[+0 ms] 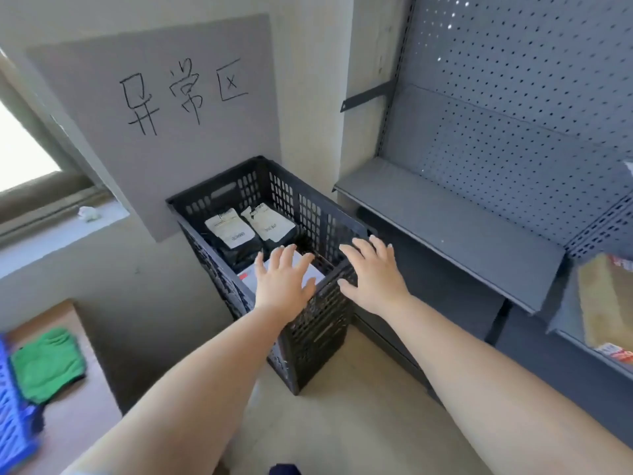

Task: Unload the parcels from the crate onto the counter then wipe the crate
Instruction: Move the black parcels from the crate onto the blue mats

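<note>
Reaching with left hand and right hand, fingers spread and holding nothing, above tall black perforated plastic crate containing 2 black label-fronted parcels.

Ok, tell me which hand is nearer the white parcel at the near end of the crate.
Left. The left hand hovers open right over the white parcel; the right hand is off to its right, above the crate rim.

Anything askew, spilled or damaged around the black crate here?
Nothing spilled or damaged. The black crate stands upright on the floor, parcels lying flat inside. Left hand and right hand are open above it.
</note>
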`<control>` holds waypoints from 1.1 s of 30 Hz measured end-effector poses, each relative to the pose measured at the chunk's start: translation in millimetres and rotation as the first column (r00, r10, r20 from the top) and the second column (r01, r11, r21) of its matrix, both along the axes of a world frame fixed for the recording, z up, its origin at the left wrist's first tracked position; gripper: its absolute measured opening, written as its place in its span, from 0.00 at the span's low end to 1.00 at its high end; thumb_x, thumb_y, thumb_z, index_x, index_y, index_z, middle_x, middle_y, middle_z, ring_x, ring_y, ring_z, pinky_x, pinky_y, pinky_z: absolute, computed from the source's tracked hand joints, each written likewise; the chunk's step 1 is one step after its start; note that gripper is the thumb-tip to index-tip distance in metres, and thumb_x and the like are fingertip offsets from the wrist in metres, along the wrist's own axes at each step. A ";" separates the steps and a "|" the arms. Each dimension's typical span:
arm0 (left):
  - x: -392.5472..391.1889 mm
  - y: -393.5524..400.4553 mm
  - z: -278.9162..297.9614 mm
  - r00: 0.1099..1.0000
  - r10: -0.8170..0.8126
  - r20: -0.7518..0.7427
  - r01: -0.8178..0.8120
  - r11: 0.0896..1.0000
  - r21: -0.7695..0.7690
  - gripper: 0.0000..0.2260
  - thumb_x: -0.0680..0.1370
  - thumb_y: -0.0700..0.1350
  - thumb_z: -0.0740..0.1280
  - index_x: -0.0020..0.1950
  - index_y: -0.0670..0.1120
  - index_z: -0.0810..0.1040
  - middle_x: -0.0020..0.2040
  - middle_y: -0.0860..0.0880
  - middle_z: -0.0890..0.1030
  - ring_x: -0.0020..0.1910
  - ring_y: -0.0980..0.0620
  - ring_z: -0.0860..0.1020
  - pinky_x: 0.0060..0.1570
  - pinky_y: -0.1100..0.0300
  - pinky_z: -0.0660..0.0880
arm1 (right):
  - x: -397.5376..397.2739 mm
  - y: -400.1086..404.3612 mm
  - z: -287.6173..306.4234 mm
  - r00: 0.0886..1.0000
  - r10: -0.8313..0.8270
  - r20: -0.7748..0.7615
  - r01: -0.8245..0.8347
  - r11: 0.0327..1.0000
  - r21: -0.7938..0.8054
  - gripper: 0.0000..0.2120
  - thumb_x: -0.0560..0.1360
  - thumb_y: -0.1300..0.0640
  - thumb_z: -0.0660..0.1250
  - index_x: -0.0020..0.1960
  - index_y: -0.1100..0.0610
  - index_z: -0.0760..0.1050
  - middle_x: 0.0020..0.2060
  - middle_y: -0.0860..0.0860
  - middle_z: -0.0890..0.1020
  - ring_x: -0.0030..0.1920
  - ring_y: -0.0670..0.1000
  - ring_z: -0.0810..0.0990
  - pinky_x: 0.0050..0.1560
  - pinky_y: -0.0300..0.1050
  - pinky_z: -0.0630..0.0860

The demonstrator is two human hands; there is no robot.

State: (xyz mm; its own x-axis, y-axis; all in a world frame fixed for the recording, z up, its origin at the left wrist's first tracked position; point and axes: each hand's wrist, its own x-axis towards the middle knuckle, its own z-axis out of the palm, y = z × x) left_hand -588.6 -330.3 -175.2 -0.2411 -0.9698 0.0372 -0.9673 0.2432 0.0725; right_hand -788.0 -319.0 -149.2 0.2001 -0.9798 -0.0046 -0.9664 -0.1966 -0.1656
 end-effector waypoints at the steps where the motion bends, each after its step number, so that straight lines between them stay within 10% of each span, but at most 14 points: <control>1: 5.3 -10.6 -4.1 1.000 0.020 0.013 -0.020 1.000 -0.006 0.22 0.81 0.58 0.58 0.75 0.57 0.63 0.78 0.46 0.59 0.77 0.42 0.55 0.74 0.37 0.49 | 7.2 -14.4 -9.1 0.999 0.040 0.012 -0.040 0.999 0.013 0.30 0.79 0.42 0.61 0.77 0.48 0.58 0.77 0.52 0.59 0.78 0.60 0.50 0.76 0.66 0.47; 12: 64.1 -165.1 -40.7 0.963 0.268 0.019 -0.269 0.957 0.111 0.27 0.80 0.60 0.59 0.77 0.56 0.56 0.77 0.43 0.58 0.74 0.38 0.58 0.70 0.42 0.58 | 91.9 -201.6 -39.4 0.971 0.241 -0.012 -0.237 0.961 0.144 0.32 0.77 0.44 0.63 0.77 0.52 0.59 0.74 0.53 0.64 0.76 0.59 0.54 0.75 0.57 0.56; 33: 105.5 -262.6 -83.2 0.617 0.785 0.049 -0.692 0.513 0.507 0.35 0.79 0.54 0.64 0.80 0.57 0.48 0.79 0.41 0.54 0.72 0.36 0.62 0.68 0.41 0.64 | 176.2 -401.0 -91.2 0.676 0.736 -0.038 -0.691 0.651 0.314 0.28 0.78 0.55 0.61 0.77 0.53 0.59 0.74 0.55 0.62 0.74 0.59 0.57 0.72 0.55 0.59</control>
State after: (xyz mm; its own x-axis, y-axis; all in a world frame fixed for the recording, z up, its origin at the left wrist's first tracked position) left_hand -483.1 -592.9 -258.4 0.5365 -0.6998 -0.4717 -0.7386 -0.6597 0.1387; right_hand -611.7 -720.0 -240.5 0.8108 -0.4901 -0.3200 -0.5603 -0.8081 -0.1820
